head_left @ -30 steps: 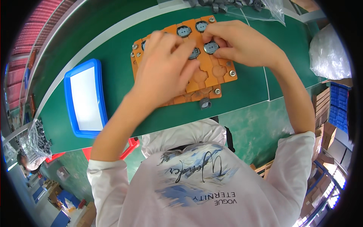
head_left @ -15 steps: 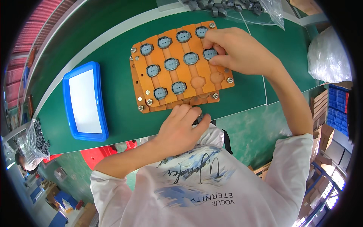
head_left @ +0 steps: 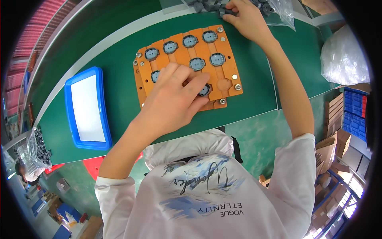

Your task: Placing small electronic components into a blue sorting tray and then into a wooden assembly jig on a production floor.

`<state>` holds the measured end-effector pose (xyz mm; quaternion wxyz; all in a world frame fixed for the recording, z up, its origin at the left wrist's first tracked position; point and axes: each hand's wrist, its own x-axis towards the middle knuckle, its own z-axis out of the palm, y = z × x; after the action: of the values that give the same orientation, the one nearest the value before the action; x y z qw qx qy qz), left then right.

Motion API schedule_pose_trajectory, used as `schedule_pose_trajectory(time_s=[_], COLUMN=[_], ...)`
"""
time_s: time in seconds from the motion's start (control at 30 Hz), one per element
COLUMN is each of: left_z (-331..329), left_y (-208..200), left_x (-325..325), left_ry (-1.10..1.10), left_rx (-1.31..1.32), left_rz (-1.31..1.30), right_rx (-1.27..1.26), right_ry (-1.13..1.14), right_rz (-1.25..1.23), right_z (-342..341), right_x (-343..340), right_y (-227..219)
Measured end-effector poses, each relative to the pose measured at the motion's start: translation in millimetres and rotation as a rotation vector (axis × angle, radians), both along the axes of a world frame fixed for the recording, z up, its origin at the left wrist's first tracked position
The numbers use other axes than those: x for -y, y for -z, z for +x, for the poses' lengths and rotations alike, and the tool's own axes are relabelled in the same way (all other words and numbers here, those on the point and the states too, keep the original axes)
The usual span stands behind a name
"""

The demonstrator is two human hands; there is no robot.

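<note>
An orange fixture plate (head_left: 221,81) lies on the green bench, stacked over a second orange plate. Grey oval plastic connectors (head_left: 217,59) sit in several of its round pockets. My left hand (head_left: 169,99) reaches over the plate's lower part, its thumb and fingers closed around a grey connector (head_left: 205,90) at one of the near pockets. Part of the plate is hidden beneath this hand. Near the right corner one pocket (head_left: 224,84) shows bare orange. At the bench's far side my right hand (head_left: 248,20) pinches a dark grey plastic part (head_left: 227,12) at a loose pile.
A clear plastic bag (head_left: 283,16) with dark grey parts lies at the far edge. To the left stands a blue-rimmed tray (head_left: 102,107) with a white inside. A wrapped translucent bundle (head_left: 345,57) is at the right, and another bag of parts (head_left: 38,147) at far left.
My right hand has left the plate and moved away to the pile at the far edge. My left hand has come up from the near edge onto a pocket, bringing a connector.
</note>
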<state>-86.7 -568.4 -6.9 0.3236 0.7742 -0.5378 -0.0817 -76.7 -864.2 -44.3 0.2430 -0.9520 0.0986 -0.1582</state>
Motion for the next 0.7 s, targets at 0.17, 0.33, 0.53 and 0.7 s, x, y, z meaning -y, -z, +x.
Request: schedule_pose_trajectory(time_s=[0.17,0.33,0.53,0.7], left_z=[4.0,10.2,-8.1,-13.5], left_y=[4.4,3.6,2.6,4.7], left_x=[1.3,-1.8,0.7,5.2], left_ry=[0.058,0.152,-0.040,-0.019], left_rx=[0.008,0.010,0.036,0.047], left_rz=[-0.029,-0.021,-0.083,-0.028], right_rx=[0.128,-0.037,-0.138,-0.179], right_ry=[-0.125,-0.005,-0.035,-0.166], right_rz=[0.004,0.143,-0.182,0.017], right_z=[-4.6,-21.2,-79.2,-98.1], right_x=[17.8,4.5,4.1,4.8], right_y=[20.3,1.4,-2.4,-11.3])
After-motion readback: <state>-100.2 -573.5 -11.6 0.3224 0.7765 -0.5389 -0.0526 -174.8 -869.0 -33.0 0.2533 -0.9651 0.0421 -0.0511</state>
